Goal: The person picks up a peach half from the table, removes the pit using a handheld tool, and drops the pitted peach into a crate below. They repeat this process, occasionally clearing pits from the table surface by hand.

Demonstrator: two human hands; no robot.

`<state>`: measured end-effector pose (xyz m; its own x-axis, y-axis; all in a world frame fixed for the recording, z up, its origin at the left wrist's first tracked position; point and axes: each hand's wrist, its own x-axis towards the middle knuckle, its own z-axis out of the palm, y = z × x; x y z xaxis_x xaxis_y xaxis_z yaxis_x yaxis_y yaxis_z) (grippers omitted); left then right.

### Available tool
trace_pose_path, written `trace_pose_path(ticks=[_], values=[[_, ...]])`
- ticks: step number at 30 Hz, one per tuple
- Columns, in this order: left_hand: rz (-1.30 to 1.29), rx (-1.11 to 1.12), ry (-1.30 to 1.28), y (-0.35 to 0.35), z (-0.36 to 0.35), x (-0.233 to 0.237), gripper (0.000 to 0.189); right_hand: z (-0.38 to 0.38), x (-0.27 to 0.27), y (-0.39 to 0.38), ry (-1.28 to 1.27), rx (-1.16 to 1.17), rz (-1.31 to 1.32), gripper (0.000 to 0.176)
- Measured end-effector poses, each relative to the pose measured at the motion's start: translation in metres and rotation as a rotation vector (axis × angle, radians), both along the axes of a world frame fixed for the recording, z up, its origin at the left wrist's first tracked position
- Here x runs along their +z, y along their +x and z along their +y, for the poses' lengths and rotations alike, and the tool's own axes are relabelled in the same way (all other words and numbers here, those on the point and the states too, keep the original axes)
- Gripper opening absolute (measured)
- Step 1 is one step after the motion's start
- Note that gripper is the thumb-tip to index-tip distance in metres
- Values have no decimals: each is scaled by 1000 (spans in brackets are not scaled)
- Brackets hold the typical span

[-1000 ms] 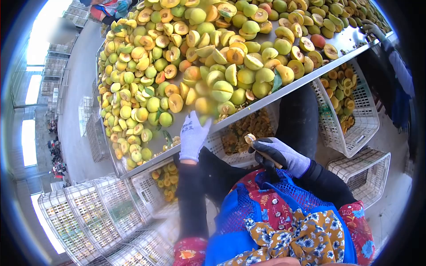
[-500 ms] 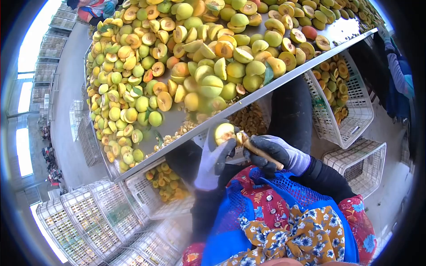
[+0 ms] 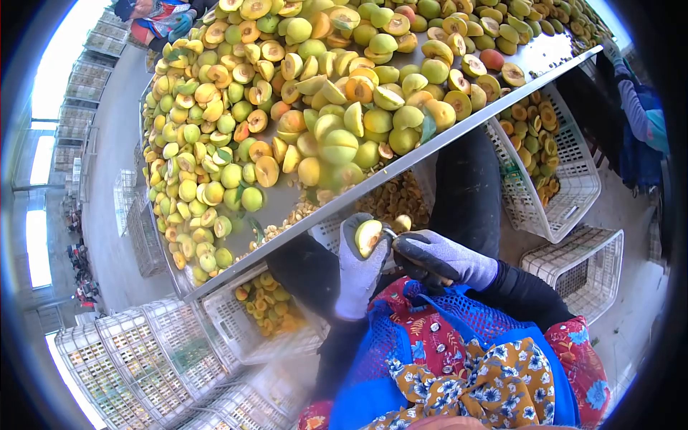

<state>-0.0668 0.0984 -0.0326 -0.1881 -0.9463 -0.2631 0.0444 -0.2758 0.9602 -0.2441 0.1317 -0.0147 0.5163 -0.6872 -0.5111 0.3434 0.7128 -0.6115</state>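
Note:
My left hand (image 3: 356, 266), in a grey-and-lavender work glove, is closed round a yellow-green half of a stone fruit (image 3: 368, 239), its pale cut face up. My gloved right hand (image 3: 446, 259) grips a short hand tool (image 3: 389, 232), whose thin metal tip points at the fruit half. Its handle is mostly hidden in the fist. A small yellowish-brown piece, like a fruit stone (image 3: 403, 223), shows just beyond the tip, between the hands. Both hands are over my lap, on the near side of the metal table edge (image 3: 401, 163).
Halved fruit (image 3: 337, 143) is heaped across the table. Below the edge lie brown stones (image 3: 394, 197). White plastic crates with fruit stand at the left (image 3: 236, 322) and right (image 3: 573, 179). Other people are at the far left (image 3: 154, 21) and right (image 3: 641, 122).
My left hand has come down slightly and turned the fruit half. The brownish piece has come away from it, and the tool's handle has drawn back into my right fist.

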Motion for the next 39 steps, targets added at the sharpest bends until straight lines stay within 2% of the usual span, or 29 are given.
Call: trace_pose_path(ticks=[3,5,7,8,11,12,15,17,19,21,23,26,27,29,30,31,33,34,37,38,39], values=[[-13,17,210,8,2,4,39,4,7,4,-93,-16,109,39],[256,78,282,10,6,-6,31,10,-9,12,-141,-46,173,35],[517,145,358,15,13,-16,39,17,-16,14,-523,-9,585,30],[440,117,326,18,16,-17,43,20,-19,15,-718,10,789,28],[202,21,239,25,24,-16,57,29,-19,23,-817,99,903,30],[192,26,214,25,27,-19,58,32,-19,24,-915,123,961,30],[151,38,138,22,35,-24,57,39,-16,32,-976,94,1035,30],[112,58,94,20,36,-19,54,46,-18,38,-993,62,1044,30],[85,69,-72,17,41,-23,49,48,-19,41,-966,53,1027,30],[74,89,-124,15,46,-31,45,51,-20,43,-890,74,984,31],[85,125,-71,14,46,-41,41,50,-27,39,-839,80,888,31],[-170,165,-356,12,49,-46,35,41,-26,31,-714,76,628,31],[-262,144,-363,10,48,-40,34,39,-23,29,-663,67,524,32],[-446,104,-381,4,44,-22,32,37,-23,28,-668,193,732,35],[-562,67,-312,6,38,-35,30,37,-27,29,-675,234,811,36],[-490,89,-238,7,42,-41,31,37,-30,29,-680,276,889,38],[-343,133,-104,4,40,-43,32,30,-33,24,-685,184,707,37],[-280,111,-119,3,40,-44,34,30,-34,22,-673,140,613,37],[-300,218,-424,-5,41,-49,34,12,-19,4,-331,331,314,34],[-322,174,-347,-6,37,-49,35,17,-27,7,-388,291,398,31],[-343,127,-268,-4,32,-48,35,19,-34,8,-555,299,553,30]])
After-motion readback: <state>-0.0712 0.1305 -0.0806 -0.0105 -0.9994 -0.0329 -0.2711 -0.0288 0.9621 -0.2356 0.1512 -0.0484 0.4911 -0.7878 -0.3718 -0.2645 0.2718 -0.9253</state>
